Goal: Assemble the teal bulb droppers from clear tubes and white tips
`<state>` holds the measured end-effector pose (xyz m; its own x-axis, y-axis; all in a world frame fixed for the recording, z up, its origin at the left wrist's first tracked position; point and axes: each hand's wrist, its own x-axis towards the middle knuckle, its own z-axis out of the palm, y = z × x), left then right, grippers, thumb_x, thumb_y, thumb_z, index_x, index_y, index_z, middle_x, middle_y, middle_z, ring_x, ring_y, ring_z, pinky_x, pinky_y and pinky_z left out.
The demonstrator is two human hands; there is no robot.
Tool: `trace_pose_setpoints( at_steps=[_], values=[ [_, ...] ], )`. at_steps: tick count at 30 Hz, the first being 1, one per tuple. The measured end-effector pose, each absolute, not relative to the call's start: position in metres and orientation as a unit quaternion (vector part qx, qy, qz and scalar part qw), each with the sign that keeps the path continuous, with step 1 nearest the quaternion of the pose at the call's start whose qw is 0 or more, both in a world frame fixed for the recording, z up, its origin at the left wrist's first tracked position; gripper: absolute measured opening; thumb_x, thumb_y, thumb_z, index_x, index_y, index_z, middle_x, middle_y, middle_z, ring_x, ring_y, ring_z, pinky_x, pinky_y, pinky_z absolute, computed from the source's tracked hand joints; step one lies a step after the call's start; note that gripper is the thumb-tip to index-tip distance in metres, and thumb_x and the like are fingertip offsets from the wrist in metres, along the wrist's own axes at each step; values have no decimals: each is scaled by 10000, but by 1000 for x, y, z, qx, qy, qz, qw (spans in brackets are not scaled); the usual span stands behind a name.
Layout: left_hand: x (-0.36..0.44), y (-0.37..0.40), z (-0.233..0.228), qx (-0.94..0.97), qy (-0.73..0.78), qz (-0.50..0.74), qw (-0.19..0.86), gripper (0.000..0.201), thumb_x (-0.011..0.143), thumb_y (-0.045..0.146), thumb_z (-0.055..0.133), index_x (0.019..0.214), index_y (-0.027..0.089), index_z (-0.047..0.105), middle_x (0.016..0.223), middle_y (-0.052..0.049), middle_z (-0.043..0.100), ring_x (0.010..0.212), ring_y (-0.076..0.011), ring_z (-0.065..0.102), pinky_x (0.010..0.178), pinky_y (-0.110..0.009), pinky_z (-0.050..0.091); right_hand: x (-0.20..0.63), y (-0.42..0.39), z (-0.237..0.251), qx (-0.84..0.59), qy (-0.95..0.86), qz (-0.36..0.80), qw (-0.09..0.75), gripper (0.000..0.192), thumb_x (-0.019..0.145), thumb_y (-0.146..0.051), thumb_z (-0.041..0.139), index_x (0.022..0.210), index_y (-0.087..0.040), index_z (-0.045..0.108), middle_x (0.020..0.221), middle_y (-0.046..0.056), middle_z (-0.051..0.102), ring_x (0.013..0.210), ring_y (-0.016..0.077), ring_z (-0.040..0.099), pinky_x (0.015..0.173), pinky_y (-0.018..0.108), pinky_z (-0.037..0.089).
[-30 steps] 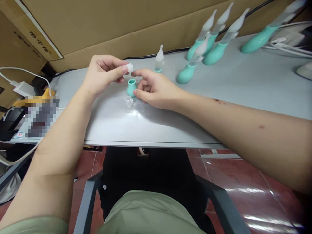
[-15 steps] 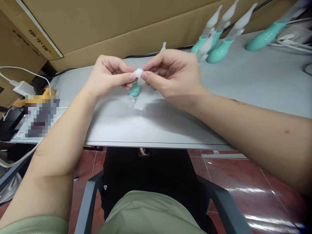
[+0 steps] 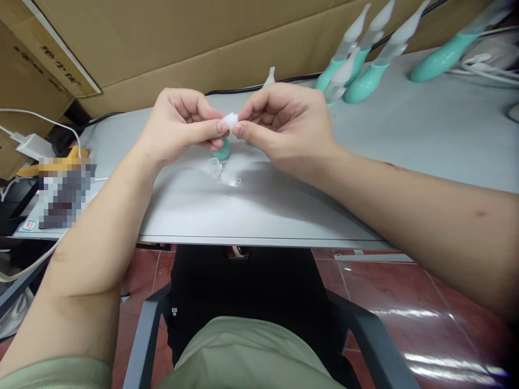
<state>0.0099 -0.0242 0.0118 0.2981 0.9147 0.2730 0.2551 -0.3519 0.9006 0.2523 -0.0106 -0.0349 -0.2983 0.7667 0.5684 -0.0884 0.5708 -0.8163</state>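
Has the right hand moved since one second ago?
Yes. The right hand rose from beside the teal bulb on the table to meet the left hand, pinching the white piece.

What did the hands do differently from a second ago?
The right hand let go of the green bulb on the table, lifted up and met the left hand. Now both pinch the little white piece between their fingertips. The left hand kept hold of that piece all along. The bulb, the clear cup and the row of green bottles stayed put.
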Motion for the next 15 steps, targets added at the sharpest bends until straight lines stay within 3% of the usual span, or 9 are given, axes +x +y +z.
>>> trace_pose_setpoints(
  at_steps=[4, 8, 15],
  values=[
    [5, -23, 11, 716, 454, 391, 358, 428, 911, 401, 1129, 853, 221, 744, 1082, -66, 961, 1003, -294, 982, 978, -559, 875, 252, -11, -33, -208, -683, 457, 530, 400, 995, -358, 1161, 892, -295, 780, 949, 29, 867, 919, 250, 834, 959, 488, 790],
    [7, -24, 11, 715, 452, 395, 357, 508, 884, 476, 1165, 818, 229, 726, 1071, -66, 962, 998, -302, 990, 967, -555, 881, 249, -13, -30, -213, -662, 492, 524, 378, 959, -174, 1121, 847, -292, 779, 900, 10, 875, 919, 246, 874, 966, 469, 807],
    [13, -25, 8, 710, 462, 407, 342, 574, 880, 623, 1157, 834, 267, 709, 1048, -68, 962, 1055, -320, 987, 999, -580, 880, 251, -9, -32, -243, -661, 471, 531, 468, 950, -431, 1201, 872, -302, 757, 933, 7, 872, 962, 267, 874, 1013, 516, 821]
  ],
)
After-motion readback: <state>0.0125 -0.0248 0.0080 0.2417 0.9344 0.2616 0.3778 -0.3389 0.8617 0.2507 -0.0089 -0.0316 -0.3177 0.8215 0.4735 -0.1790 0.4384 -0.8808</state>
